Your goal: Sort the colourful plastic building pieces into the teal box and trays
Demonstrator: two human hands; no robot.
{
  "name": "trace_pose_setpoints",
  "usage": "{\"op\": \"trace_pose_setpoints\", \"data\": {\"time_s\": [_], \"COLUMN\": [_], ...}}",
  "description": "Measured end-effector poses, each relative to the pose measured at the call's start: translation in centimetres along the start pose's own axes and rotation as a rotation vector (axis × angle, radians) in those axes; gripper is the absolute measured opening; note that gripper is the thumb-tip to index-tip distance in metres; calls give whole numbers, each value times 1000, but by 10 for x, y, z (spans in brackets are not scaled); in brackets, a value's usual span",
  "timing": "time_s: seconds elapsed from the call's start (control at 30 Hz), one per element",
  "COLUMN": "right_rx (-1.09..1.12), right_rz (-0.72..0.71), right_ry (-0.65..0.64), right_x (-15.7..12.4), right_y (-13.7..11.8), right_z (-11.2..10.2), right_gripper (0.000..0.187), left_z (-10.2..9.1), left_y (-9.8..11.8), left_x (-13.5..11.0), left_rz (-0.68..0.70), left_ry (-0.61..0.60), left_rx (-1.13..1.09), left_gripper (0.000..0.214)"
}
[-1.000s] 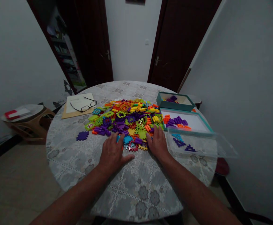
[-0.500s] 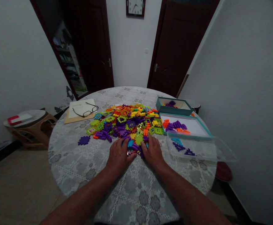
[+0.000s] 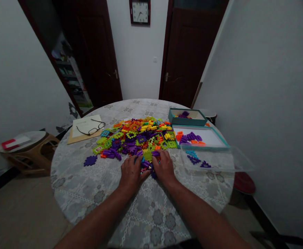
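Dark wooden doors (image 3: 184, 55) and a wall clock (image 3: 140, 12) stand behind a round table (image 3: 89, 188) covered with a patterned cloth. Colourful plastic pieces (image 3: 137, 133) lie heaped at its middle. Both hands curve around the near edge of this heap, left hand (image 3: 131, 172) and right hand (image 3: 165, 170) facing each other, with a yellow-green piece (image 3: 148, 155) between them. Fingers are bent on each; whether either grip is closed on a piece, I cannot tell. Glasses (image 3: 92, 131) rest on papers (image 3: 82, 124) at left; a teal-edged box (image 3: 191, 121), a shallow tray (image 3: 215, 137) and a clear lid (image 3: 220, 163) sit at right.
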State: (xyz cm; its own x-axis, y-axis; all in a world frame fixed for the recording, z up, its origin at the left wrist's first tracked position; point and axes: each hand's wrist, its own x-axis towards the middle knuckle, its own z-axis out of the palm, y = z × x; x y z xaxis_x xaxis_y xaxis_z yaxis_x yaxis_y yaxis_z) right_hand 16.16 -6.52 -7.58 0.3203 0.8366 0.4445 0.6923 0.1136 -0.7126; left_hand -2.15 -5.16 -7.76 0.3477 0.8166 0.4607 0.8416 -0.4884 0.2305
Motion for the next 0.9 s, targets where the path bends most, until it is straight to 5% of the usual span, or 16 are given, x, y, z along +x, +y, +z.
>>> {"op": "trace_pose_setpoints", "data": {"time_s": [0.63,0.9], "right_rx": [237,468], "right_rz": [176,369], "right_ry": [115,49], "right_x": [12,6], "right_y": [3,-5], "right_z": [-11,-6], "right_gripper": [18,27], "left_z": [-4,-4], "left_y": [-3,6], "left_x": [5,9], "left_rz": [21,28], "left_ry": [72,110], "left_rx": [-6,-118], "left_gripper": [75,54]}}
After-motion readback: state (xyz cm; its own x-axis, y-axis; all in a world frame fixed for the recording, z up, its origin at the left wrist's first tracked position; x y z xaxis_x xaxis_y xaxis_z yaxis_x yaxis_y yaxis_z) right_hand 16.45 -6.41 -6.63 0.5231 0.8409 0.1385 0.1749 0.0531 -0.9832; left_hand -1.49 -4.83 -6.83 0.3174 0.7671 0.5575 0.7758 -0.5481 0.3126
